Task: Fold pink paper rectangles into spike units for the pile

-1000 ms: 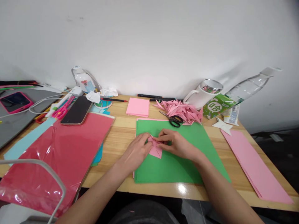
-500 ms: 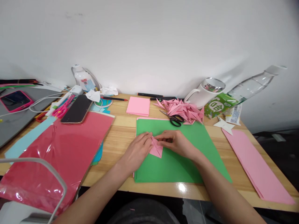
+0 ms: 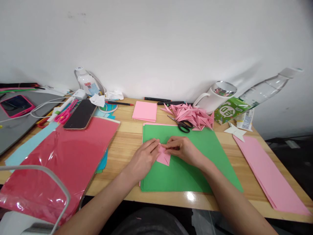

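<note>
A small folded pink paper piece (image 3: 163,157) lies on a green sheet (image 3: 186,169) in the middle of the wooden table. My left hand (image 3: 143,158) presses on its left side with the fingers bent over the paper. My right hand (image 3: 182,148) pinches its upper edge from the right. Both hands touch the piece and meet over it. Only the lower pointed corner of the piece shows; the rest is hidden under my fingers.
Behind the green sheet lie black scissors (image 3: 184,125), a heap of folded pink pieces (image 3: 193,116) and a pink square pad (image 3: 145,111). A red plastic-wrapped paper pack (image 3: 61,160) and a phone (image 3: 81,114) are at the left. Long pink sheets (image 3: 266,173), a white mug (image 3: 215,96) and a bottle (image 3: 264,89) stand at the right.
My hands have closed in a little over the pink piece, the right fingers shifting left along its top edge. The piece stays in place on the green sheet.
</note>
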{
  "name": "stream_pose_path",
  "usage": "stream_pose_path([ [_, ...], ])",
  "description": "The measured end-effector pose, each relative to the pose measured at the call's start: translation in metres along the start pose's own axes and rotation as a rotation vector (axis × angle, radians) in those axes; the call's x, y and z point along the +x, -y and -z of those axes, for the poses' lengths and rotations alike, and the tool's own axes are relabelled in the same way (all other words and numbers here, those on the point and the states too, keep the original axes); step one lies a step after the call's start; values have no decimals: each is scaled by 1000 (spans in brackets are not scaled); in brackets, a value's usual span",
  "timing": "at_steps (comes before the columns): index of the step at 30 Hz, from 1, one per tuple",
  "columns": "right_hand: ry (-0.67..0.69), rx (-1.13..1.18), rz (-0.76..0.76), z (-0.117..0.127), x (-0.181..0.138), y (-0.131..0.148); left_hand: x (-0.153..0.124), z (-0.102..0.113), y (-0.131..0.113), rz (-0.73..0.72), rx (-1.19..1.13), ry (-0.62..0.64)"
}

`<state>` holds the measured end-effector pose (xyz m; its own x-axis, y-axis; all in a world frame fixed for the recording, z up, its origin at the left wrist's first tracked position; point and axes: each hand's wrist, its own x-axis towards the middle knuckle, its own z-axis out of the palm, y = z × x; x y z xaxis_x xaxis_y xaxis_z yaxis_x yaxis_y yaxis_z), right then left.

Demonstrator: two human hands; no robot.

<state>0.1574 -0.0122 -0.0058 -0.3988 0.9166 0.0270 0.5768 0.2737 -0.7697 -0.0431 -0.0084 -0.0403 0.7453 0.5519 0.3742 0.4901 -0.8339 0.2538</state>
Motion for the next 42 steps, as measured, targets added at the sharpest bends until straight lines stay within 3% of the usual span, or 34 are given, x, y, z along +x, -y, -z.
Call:
stream_pose_path([
  [7, 9, -24, 37, 0, -1, 0, 2, 11, -6, 11, 19, -11],
  [12, 31, -42, 20, 2, -1, 1, 4, 15, -10, 112, -48, -19],
  [17, 71, -96, 60, 4, -1, 0, 4, 14, -11, 78, -90, 10],
  [24, 96, -140, 97, 6, -2, 3, 4, 18, -16, 215, -99, 54],
  [31, 116, -150, 123, 7, -2, 2, 4, 15, -11, 60, 41, 49],
  [42, 127, -160, 97, 7, -3, 5, 4, 18, -13, 28, 183, 94],
])
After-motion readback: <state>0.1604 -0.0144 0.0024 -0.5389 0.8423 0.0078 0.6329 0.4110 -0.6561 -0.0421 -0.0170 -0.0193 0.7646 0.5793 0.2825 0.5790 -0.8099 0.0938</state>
